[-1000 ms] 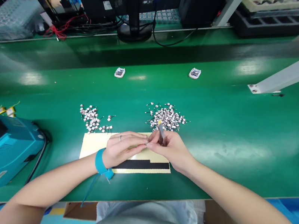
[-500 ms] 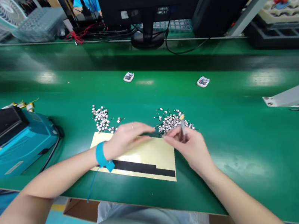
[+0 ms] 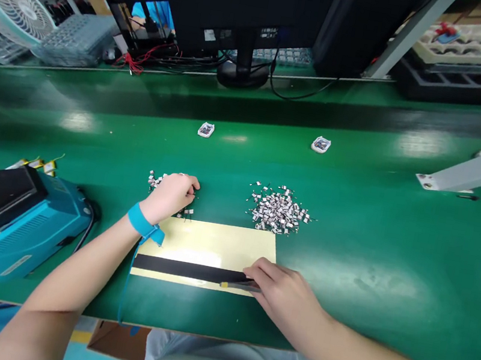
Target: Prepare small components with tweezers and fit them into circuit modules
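Note:
My left hand [image 3: 173, 194], a blue band round its wrist, is over the left pile of small parts [image 3: 154, 181] with its fingers curled; what they hold, if anything, is hidden. My right hand [image 3: 278, 286] grips a thin grey tool with a yellow end [image 3: 235, 286], lying across the right part of a black strip [image 3: 189, 270]. That strip runs along the lower part of a pale yellow sheet [image 3: 216, 246] on the green table [image 3: 374, 225]. A larger pile of small white and dark parts [image 3: 278, 211] lies just beyond the sheet's upper right.
Two small white-framed pieces [image 3: 206, 130] [image 3: 321, 145] lie farther back. A blue and black device [image 3: 32, 226] stands at the left. Behind are a monitor [image 3: 244, 10], a fan [image 3: 19, 5] and trays [image 3: 462, 75]. A grey metal bracket [image 3: 480, 166] slants in from the right.
My left hand has moved left from above the sheet to the left pile, its fingers now curled. My right hand has come down from the right pile to the black strip, the tool now lying flat.

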The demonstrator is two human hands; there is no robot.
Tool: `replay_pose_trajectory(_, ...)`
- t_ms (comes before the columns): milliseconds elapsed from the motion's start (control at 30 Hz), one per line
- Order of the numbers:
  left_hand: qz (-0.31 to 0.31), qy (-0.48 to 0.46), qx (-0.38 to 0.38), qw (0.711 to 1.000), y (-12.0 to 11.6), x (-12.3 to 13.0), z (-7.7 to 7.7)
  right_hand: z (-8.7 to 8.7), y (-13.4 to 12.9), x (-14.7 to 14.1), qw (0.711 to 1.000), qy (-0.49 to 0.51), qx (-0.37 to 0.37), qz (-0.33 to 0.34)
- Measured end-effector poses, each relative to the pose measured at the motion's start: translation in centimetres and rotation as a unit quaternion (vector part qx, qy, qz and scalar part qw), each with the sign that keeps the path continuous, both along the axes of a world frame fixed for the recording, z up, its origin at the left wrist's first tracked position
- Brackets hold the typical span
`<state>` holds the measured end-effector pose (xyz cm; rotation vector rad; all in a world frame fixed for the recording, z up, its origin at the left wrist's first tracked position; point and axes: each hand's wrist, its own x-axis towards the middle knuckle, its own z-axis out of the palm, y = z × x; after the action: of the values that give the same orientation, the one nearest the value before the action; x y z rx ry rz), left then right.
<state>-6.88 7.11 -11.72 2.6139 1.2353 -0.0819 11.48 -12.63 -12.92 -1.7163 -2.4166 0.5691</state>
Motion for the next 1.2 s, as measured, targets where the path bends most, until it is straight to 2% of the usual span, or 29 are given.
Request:
replay_pose_trajectory(100,-0.006,-0.013,0.011,1.000,0.1,-0.1,0.0,-0.3,0.0,-0.2,0.998,-0.061,-0.005,0.006)
replay_pose_trajectory(333,0.020,-0.061,-0.023,0.998,0.0,0.1,0.5,-0.7,-0.4,-1.0,0.995,-0.097,0.018,0.010)
replay_pose_trajectory(567,0.027,-0.186,0.028,0.982,-1.4,0.9,1.4,0.1,0.6,-0.8,0.993,-0.040,-0.102,-0.035)
replay_pose_trajectory(667,0.011,-0.259,-0.021,0.966,-2.5,1.3,1.5,0.1,1.4,0.0,0.988,0.036,-0.133,-0.069)
replay_pose_trajectory(733,0.031,-0.311,-0.091,0.945,-3.2,1.6,1.4,0.1,1.9,0.6,0.983,0.084,-0.136,-0.086)
replay_pose_trajectory(800,0.067,-0.363,-0.175,0.913,-3.9,2.0,1.1,0.1,2.5,1.3,0.976,0.138,-0.136,-0.105)
replay_pose_trajectory(900,0.112,-0.426,-0.266,0.858,-4.9,2.5,0.4,0.4,3.2,1.9,0.940,0.269,-0.151,-0.149)
replay_pose_trajectory(1000,0.112,-0.461,-0.308,0.824,-6.1,3.1,-0.5,0.5,3.6,1.8,0.882,0.398,-0.165,-0.191)
replay_pose_trajectory(1067,0.090,-0.461,-0.324,0.821,-6.8,3.4,-1.2,0.3,3.6,1.6,0.846,0.461,-0.165,-0.211)
replay_pose_trajectory(1200,0.026,-0.431,-0.300,0.851,-7.7,3.6,-1.9,-0.4,3.9,1.1,0.785,0.548,-0.156,-0.242)
